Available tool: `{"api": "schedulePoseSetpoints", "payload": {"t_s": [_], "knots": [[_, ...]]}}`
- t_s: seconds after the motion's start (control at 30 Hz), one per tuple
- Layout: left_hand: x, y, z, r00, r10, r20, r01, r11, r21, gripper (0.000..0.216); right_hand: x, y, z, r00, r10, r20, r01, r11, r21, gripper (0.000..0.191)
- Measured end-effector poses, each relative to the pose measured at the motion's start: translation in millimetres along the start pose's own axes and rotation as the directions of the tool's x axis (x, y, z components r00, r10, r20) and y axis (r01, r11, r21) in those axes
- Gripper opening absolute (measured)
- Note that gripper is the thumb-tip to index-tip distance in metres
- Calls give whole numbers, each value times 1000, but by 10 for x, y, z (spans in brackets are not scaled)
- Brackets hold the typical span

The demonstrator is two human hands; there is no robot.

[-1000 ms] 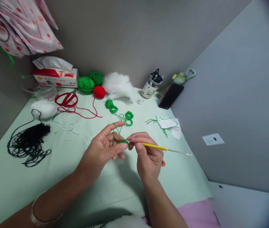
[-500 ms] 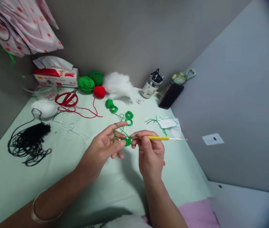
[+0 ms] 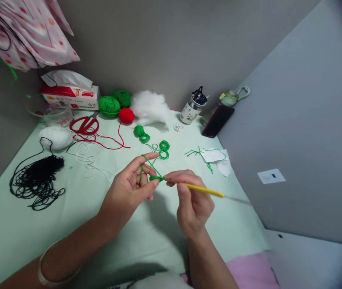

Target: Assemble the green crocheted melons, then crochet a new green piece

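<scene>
My left hand [image 3: 131, 184] pinches a small green crochet piece [image 3: 156, 178] between thumb and fingers. Green yarn runs over its raised index finger and down toward the piece. In my right hand [image 3: 193, 200] is a crochet hook [image 3: 205, 190] with a yellow handle, gripped like a pen. The hook's tip meets the right edge of the green piece; its thin rear end points right and slightly down. Just beyond the fingers, two green crocheted rings [image 3: 164, 145] lie on the table, with a little green ball [image 3: 139, 131] and another ring [image 3: 144, 138] to their left.
Black yarn [image 3: 42, 180], a white yarn ball [image 3: 56, 137] and red-handled scissors [image 3: 84, 125] lie left. Behind are a tissue box [image 3: 71, 97], green yarn balls [image 3: 109, 106], a red ball [image 3: 126, 116] and white stuffing [image 3: 149, 108]. A phone [image 3: 218, 121] leans at the right.
The hook has tilted, its rear end swinging down and to the right as my right hand turned. My left hand shifted slightly left, and the green piece now appears flatter.
</scene>
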State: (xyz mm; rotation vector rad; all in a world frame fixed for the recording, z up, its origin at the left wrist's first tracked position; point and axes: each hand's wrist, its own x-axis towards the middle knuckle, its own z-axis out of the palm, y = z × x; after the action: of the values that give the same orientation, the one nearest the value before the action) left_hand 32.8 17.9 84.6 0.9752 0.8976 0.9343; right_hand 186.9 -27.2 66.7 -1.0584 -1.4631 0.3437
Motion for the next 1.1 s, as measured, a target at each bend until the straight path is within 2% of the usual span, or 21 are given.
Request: {"api": "schedulePoseSetpoints", "payload": {"t_s": [0.1, 0.17, 0.2, 0.27, 0.33, 0.4, 0.47, 0.57, 0.67, 0.77, 0.83, 0.9, 0.93, 1.0, 1.1], "knots": [[10, -12, 1, 999, -38, 33, 41, 995, -93, 69, -54, -14, -4, 972, -199, 123, 227, 927, -298, 32], [24, -5, -14, 985, -124, 122, 148, 965, -217, 70, -64, -19, -4, 957, -231, 175, 284, 872, -400, 35], [33, 4, -25, 971, -172, 169, 213, 940, -267, 66, -57, -17, -3, 962, -220, 160, 266, 883, -387, 34], [47, 26, -46, 943, -241, 231, 308, 894, -326, 56, -17, -7, 0, 990, -133, 39, 138, 966, -220, 29], [51, 45, -61, 939, -248, 236, 320, 883, -343, 49, 39, 15, 4, 995, 51, -84, -46, 997, 56, 23], [47, 52, -60, 952, -213, 220, 278, 904, -326, 46, 84, 41, 13, 978, 194, -80, -168, 952, 257, 20], [38, 43, -43, 963, -172, 207, 228, 931, -285, 45, 97, 60, 27, 976, 218, -24, -202, 938, 283, 17], [27, 9, -2, 981, -114, 157, 147, 965, -218, 49, 51, 58, 50, 987, 155, -27, -149, 977, 150, 15], [21, -32, 23, 993, -73, 92, 91, 975, -204, 55, -27, 35, 59, 1000, 3, 9, -2, 996, -89, 29], [30, -52, 11, 975, -177, 136, 212, 927, -310, 49, -54, 23, 46, 982, -162, 94, 181, 948, -261, 41], [45, -44, -11, 941, -278, 194, 333, 860, -386, 38, -26, 24, 29, 993, -114, 21, 116, 977, -180, 37], [57, -25, -30, 931, -304, 202, 363, 826, -431, 31, 22, 31, 17, 994, 55, -89, -52, 998, 36, 28], [60, -16, -35, 939, -288, 188, 343, 832, -436, 29, 45, 34, 16, 984, 136, -115, -118, 982, 150, 25], [53, -4, -29, 960, -225, 166, 274, 873, -402, 28, 78, 40, 28, 971, 223, -83, -190, 937, 293, 20], [26, -11, 2, 974, -146, 171, 192, 936, -294, 29, 83, 46, 57, 973, 232, -14, -217, 928, 303, 18]]}}
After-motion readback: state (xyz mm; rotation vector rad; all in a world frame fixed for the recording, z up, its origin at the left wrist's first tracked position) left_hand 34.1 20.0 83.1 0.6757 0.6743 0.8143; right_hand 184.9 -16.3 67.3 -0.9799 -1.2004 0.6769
